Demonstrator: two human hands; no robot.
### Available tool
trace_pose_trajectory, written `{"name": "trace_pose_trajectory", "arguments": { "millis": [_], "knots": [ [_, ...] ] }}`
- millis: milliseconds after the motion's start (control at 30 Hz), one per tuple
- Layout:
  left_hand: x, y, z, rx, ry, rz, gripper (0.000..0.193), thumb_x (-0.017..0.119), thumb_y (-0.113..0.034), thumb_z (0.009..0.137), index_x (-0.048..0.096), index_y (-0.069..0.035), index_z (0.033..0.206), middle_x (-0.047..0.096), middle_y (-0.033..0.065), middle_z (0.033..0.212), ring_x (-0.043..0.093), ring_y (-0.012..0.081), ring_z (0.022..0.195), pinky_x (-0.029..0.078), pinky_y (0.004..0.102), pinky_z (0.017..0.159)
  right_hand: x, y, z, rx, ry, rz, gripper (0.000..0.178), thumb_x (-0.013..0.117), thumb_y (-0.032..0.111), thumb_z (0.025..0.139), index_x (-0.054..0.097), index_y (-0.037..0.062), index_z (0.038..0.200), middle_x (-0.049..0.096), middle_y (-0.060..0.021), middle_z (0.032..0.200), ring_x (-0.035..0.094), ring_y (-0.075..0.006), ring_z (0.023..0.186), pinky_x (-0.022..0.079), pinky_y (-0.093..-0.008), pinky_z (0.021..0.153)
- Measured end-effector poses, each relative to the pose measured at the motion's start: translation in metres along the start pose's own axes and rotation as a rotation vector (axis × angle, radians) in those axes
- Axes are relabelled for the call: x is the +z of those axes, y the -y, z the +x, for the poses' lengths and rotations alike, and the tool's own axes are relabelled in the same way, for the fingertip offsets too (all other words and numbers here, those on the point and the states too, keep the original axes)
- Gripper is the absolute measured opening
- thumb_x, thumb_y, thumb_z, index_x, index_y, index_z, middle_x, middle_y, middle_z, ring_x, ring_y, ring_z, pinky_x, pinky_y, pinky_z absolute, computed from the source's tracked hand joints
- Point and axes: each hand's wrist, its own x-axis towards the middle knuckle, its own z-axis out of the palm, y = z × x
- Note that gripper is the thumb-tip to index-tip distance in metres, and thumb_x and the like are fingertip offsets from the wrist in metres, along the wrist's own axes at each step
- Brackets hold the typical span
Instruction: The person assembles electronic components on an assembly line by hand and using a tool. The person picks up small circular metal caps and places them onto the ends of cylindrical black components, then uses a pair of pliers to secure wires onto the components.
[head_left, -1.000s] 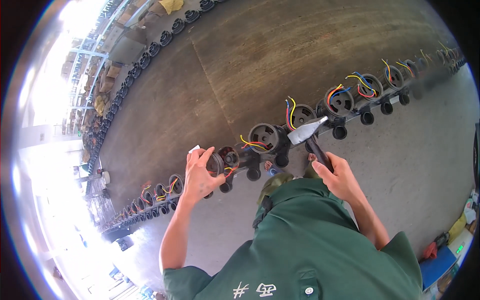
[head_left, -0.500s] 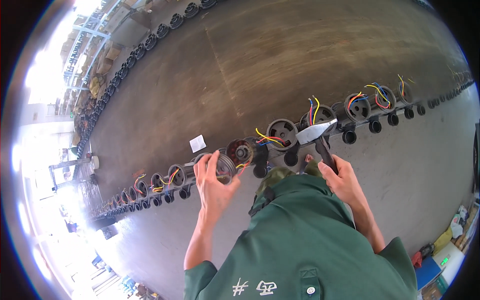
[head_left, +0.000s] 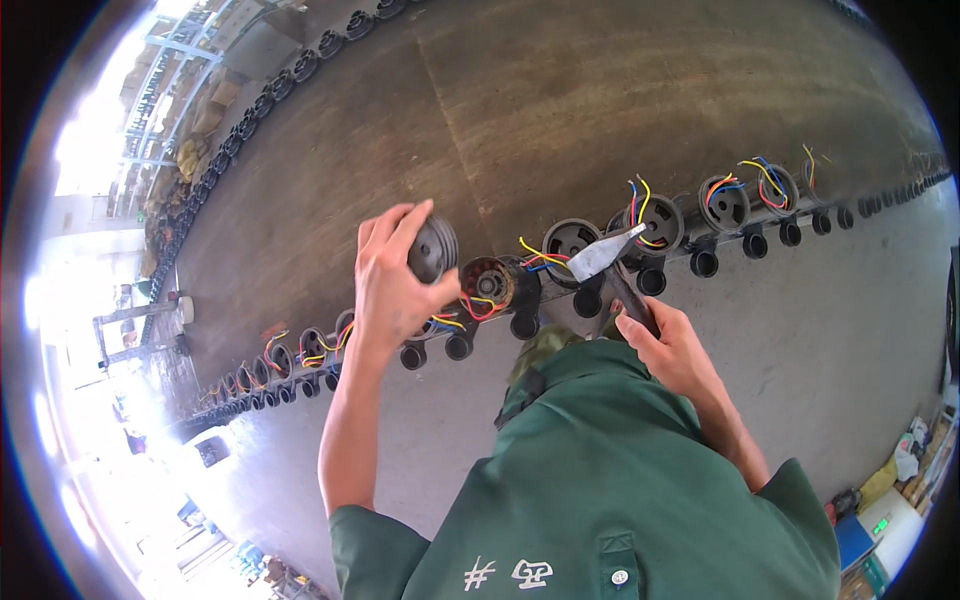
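Observation:
My left hand [head_left: 390, 285] is closed round the edge of a dark grey, ribbed round end cover [head_left: 434, 250], raised above the row of housings. To its right an open cylindrical housing [head_left: 490, 284] shows a shaft in the middle and a reddish ring around it; red and yellow wires [head_left: 482, 308] hang out at its side. My right hand [head_left: 672, 350] grips the dark handle of a hammer [head_left: 606, 254]. The hammer's pale metal head is over a neighbouring covered housing [head_left: 570, 240], and I cannot tell whether they touch.
Similar housings with coloured wires, such as one [head_left: 724, 203] to the right, line up both ways on a low support. Short black pipe ends [head_left: 704, 263] stick out on my side. Another row of dark round parts [head_left: 262, 105] runs along the far left of the brown floor [head_left: 600, 110].
My left hand has lifted the end cover up and away from the row, tilting it. My right hand has brought the hammer a little to the left and lower. The white paper is out of sight.

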Motion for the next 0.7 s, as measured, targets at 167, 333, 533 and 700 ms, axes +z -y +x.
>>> {"name": "trace_pose_trajectory", "arguments": {
  "millis": [167, 333, 533, 700],
  "knots": [
    [-0.009, -0.005, 0.008, 0.005, 0.230, -0.045, 0.073, 0.079, -0.021, 0.062, 0.067, -0.004, 0.133, 0.066, 0.0199, 0.132, 0.058, 0.0369, 0.120, 0.047, 0.0439, 0.108, -0.012, 0.001, -0.011, 0.016, -0.072, -0.023, 0.034, 0.066, 0.031, 0.100, 0.061, -0.0025, 0.095, 0.053, -0.0027, 0.071, 0.045, -0.0106, 0.068, 0.041, -0.0319, 0.062],
    [-0.037, 0.031, 0.006, -0.252, 0.717, -0.700, 0.075, 0.082, -0.014, 0.066, 0.063, 0.003, 0.137, 0.070, 0.0119, 0.125, 0.070, 0.0182, 0.103, 0.057, 0.0344, 0.093, -0.020, -0.003, -0.019, 0.079, -0.110, 0.007, 0.032, 0.067, 0.030, 0.100, 0.061, -0.0020, 0.096, 0.052, -0.0010, 0.075, 0.046, -0.0101, 0.071, 0.041, -0.0306, 0.063],
    [-0.021, 0.063, 0.003, -0.346, 0.258, -1.808, 0.096, 0.065, -0.061, 0.083, 0.041, 0.001, 0.152, 0.056, 0.0381, 0.136, 0.064, 0.0455, 0.120, 0.061, 0.0494, 0.092, -0.015, -0.010, -0.016, 0.062, -0.107, 0.109, 0.029, 0.066, 0.028, 0.100, 0.062, 0.0002, 0.094, 0.052, 0.0023, 0.074, 0.046, -0.0082, 0.068, 0.040, -0.0285, 0.060],
    [0.000, 0.048, 0.007, -0.113, 0.371, -1.972, 0.102, 0.061, -0.067, 0.081, 0.040, 0.001, 0.153, 0.052, 0.0386, 0.140, 0.065, 0.0431, 0.116, 0.057, 0.0475, 0.097, -0.013, -0.005, -0.017, 0.051, -0.080, 0.115, 0.029, 0.067, 0.028, 0.100, 0.060, 0.0005, 0.092, 0.051, 0.0033, 0.073, 0.045, -0.0067, 0.067, 0.039, -0.0280, 0.059]
  ]
}}
